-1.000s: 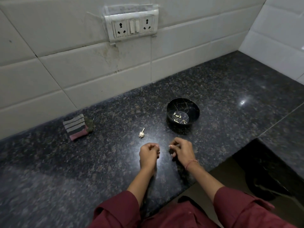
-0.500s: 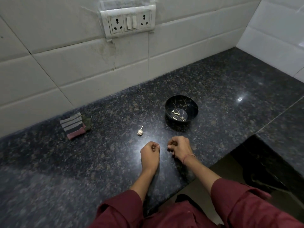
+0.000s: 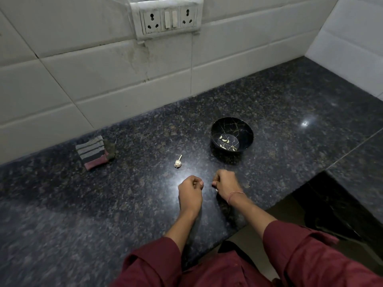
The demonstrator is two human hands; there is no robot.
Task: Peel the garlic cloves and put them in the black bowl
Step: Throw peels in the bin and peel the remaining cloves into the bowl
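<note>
Centrally, a small pale garlic piece (image 3: pixel 216 189) shows at the curled fingertips of the person's right hand (image 3: pixel 224 182), which pinches it; whether it is clove or skin cannot be told. The left hand (image 3: pixel 189 188) lies just beside the right, a narrow gap between them. Its fingers are curled into the palm, and whether they enclose anything cannot be told. Both hands are over the near part of the dark speckled countertop (image 3: pixel 83 204).

Beyond the right hand stands the black bowl (image 3: pixel 232 125), upright, with thin gold veining inside. Several peeled cloves (image 3: pixel 224 140) lie on its bottom. Left of the bowl and beyond the left hand, a small garlic bulb (image 3: pixel 177 163) rests on the counter, its dry stem pointing toward the wall, apart from hands and bowl alike.

A thin red thread (image 3: pixel 235 195) circles the right wrist; maroon sleeves (image 3: pixel 310 255) cover the arms above the forearms. Farther left, near the wall, lies a folded striped cloth (image 3: pixel 93 152). On the white tiled wall (image 3: pixel 62 79) sits a socket plate (image 3: pixel 167 17) with two outlets and switches between them.
</note>
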